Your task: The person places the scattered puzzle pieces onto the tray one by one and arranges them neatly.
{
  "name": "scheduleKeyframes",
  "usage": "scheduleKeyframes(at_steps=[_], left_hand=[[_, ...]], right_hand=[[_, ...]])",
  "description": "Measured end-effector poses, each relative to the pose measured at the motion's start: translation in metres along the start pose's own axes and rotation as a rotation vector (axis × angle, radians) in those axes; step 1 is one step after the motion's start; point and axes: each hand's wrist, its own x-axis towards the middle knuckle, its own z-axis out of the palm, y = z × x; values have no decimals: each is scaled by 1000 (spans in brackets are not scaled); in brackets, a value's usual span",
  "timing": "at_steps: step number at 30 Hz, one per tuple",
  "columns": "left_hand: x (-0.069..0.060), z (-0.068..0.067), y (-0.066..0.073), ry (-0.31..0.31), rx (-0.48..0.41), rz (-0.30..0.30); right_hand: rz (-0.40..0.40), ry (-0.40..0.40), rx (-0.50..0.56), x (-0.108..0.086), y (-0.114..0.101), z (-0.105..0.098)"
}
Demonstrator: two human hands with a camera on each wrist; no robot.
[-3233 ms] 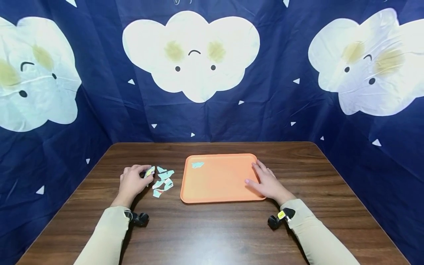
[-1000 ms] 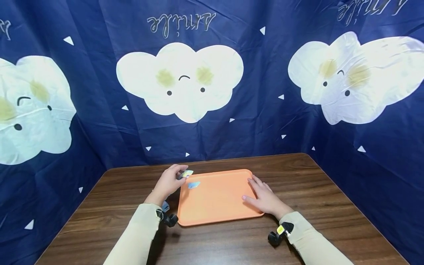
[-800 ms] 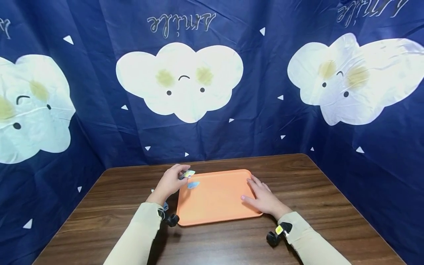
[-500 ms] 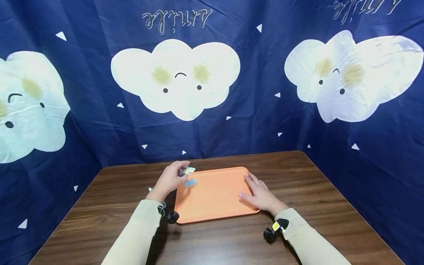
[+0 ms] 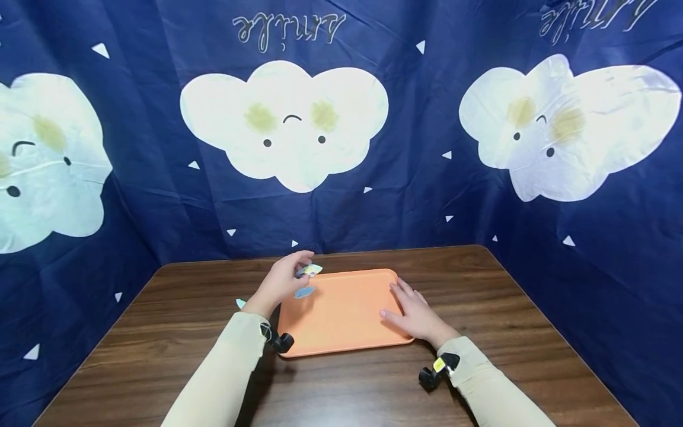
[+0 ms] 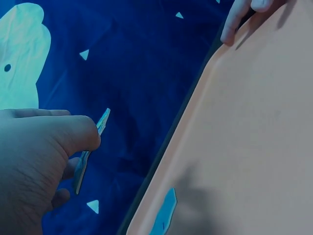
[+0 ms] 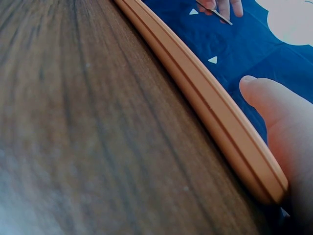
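My left hand [image 5: 283, 279] pinches a thin, jagged puzzle piece [image 5: 312, 270] with a pale blue, yellow and purple print. It holds the piece above the far left corner of the orange tray [image 5: 341, 314]. In the left wrist view this held piece [image 6: 104, 120] appears nearly edge-on between thumb and fingers. A light blue puzzle piece [image 5: 304, 292] lies flat on the tray just below, near its left rim. Across the tray, my right hand [image 5: 418, 317] rests on the right side with its fingers spread and relaxed; its thumb [image 7: 274, 105] shows in the right wrist view.
Another pale piece [image 5: 241, 303] shows on the wooden table [image 5: 533, 362], left of the tray; my left forearm and wrist hide that area in part. A dark blue cloth [image 5: 416, 196] with white clouds hangs behind the table and on both sides.
From the cluster of pieces at the left, my left hand has carried the printed piece rightward to the tray's far left corner. My right hand has stayed on the tray. The head view has shifted.
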Motion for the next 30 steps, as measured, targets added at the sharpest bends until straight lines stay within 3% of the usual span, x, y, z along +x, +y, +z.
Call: scheduleKeyframes(at_steps=[9,15,22,30], left_hand=[[12,1,13,4,18,37],[16,8,12,-12,37,42],[20,20,12,-22,5,78],[19,44,14,-49,-48,64]], right_hand=[[8,15,5,0,3,1],[11,-12,-7,0,6,3],[11,-12,2,1,6,3],[18,-22,-5,-2,4,1]])
